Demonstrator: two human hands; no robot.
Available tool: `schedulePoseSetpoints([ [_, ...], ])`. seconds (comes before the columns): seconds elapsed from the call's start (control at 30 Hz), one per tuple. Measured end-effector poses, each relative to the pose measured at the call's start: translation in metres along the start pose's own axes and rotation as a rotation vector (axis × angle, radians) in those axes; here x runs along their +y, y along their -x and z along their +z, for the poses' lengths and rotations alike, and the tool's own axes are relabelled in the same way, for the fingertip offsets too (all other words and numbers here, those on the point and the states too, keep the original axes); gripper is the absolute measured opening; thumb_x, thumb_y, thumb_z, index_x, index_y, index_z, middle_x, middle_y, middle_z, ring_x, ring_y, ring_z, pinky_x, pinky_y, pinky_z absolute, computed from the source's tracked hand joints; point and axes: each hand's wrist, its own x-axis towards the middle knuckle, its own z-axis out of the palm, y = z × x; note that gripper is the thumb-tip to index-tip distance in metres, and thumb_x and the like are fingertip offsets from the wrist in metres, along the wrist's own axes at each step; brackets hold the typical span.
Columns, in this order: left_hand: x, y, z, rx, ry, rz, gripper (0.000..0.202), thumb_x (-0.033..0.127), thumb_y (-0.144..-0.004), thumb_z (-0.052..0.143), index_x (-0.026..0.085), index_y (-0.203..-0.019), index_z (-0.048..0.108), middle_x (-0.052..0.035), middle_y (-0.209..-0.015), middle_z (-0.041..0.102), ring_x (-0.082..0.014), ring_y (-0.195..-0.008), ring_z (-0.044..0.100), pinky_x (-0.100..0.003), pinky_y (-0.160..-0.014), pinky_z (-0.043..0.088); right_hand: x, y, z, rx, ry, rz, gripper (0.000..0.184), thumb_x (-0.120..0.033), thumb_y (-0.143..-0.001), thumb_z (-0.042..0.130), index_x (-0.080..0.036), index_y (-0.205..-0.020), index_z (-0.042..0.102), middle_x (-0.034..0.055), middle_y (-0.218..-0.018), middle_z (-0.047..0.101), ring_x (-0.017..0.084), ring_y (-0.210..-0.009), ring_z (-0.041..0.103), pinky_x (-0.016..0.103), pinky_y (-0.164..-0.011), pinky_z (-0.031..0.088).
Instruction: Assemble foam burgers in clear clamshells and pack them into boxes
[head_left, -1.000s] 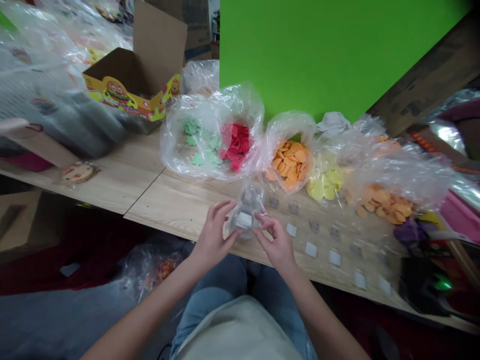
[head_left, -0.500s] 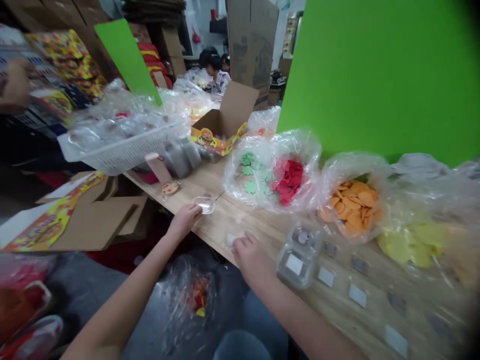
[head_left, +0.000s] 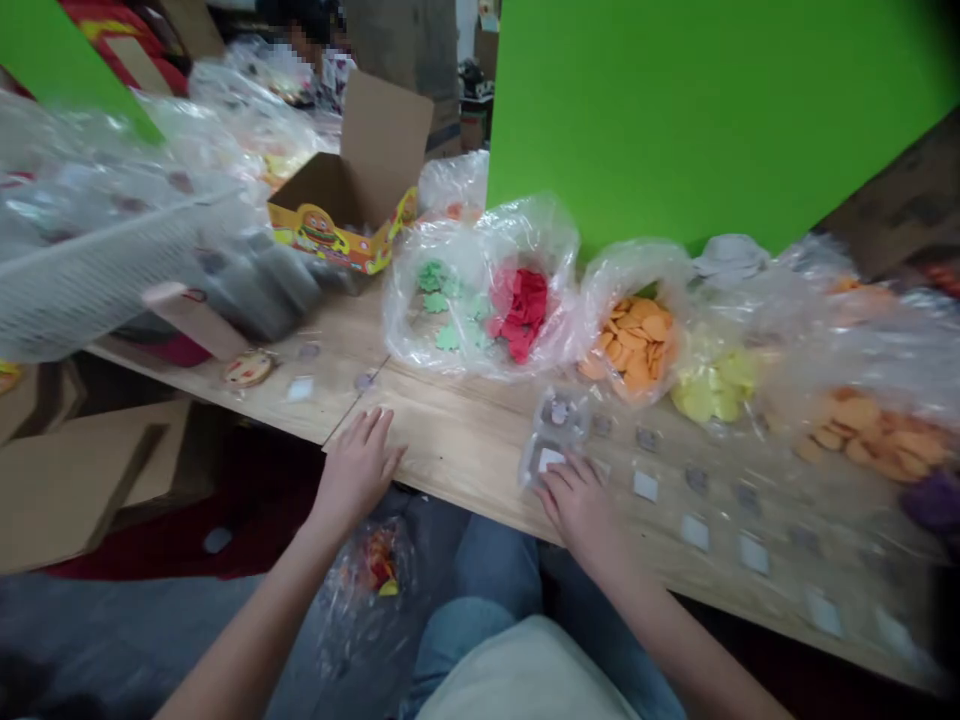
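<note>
My left hand (head_left: 358, 462) hovers over the front edge of the wooden table (head_left: 442, 440), fingers spread and nothing in them. Behind it lies a clear plastic box (head_left: 304, 378) with a white square and a round grey piece. My right hand (head_left: 579, 500) has its fingers closed on the near right corner of another open clear box (head_left: 534, 462), partly covering its white square (head_left: 551, 459). This box looks thicker, perhaps stacked; I cannot tell. More flat clear boxes with white squares (head_left: 645, 485) run off to the right.
Plastic bags hold green leaf shapes (head_left: 450, 305), red pieces (head_left: 525, 310), orange rounds (head_left: 636, 340) and yellow pieces (head_left: 712, 385). A burger-printed carton (head_left: 322, 225) and white basket (head_left: 112, 265) stand left. A green board (head_left: 675, 110) rises behind. One person (head_left: 330, 70) sits beyond.
My left hand has let go of the clear box at the left, which now lies on the table. My right hand has moved right to the thicker box. The view has swung right.
</note>
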Motion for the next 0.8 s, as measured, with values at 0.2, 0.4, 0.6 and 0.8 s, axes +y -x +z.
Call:
schedulePoseSetpoints([
  [0.2,0.039,-0.022,-0.001,0.097,0.123,0.080,0.038,0.033,-0.083,0.049,0.018,-0.118,0.048,-0.0156,-0.127,0.048,-0.0322,-0.125,0.036,-0.056,-0.101,0.025,0.001,0.004,-0.003,0.180,-0.215,0.117,0.007,-0.020,-0.086,0.046,-0.020,-0.083,0.053,0.0061,-0.096,0.064,0.021,-0.099,0.056,0.046,-0.096,0.033],
  [0.4,0.161,-0.027,0.006,-0.130,0.590,0.551,0.049,0.025,-0.084,0.051,0.018,-0.130,0.035,-0.0131,-0.133,0.042,-0.0204,-0.124,0.039,-0.038,-0.101,0.038,0.012,0.006,-0.017,0.297,-0.510,0.367,0.008,-0.028,-0.084,0.052,-0.021,-0.081,0.053,0.0065,-0.101,0.064,0.021,-0.098,0.057,0.041,-0.090,0.040],
  [0.6,0.200,-0.044,0.023,0.047,0.391,0.718,0.031,0.019,-0.085,0.049,0.016,-0.116,0.049,-0.0148,-0.132,0.044,-0.0258,-0.123,0.040,-0.043,-0.097,0.040,0.027,0.015,-0.025,0.157,-0.765,0.427,0.016,-0.034,-0.083,0.051,-0.020,-0.085,0.057,0.0067,-0.100,0.065,0.021,-0.096,0.060,0.039,-0.086,0.045],
  [0.8,0.148,-0.037,0.009,0.310,0.395,0.624,0.026,0.013,-0.086,0.047,0.019,-0.110,0.054,-0.0074,-0.101,0.064,-0.0173,-0.100,0.057,-0.031,-0.085,0.048,0.018,0.005,-0.050,0.725,-0.631,0.455,0.012,-0.024,-0.083,0.052,-0.019,-0.093,0.055,0.0101,-0.107,0.063,0.023,-0.100,0.059,0.046,-0.089,0.043],
])
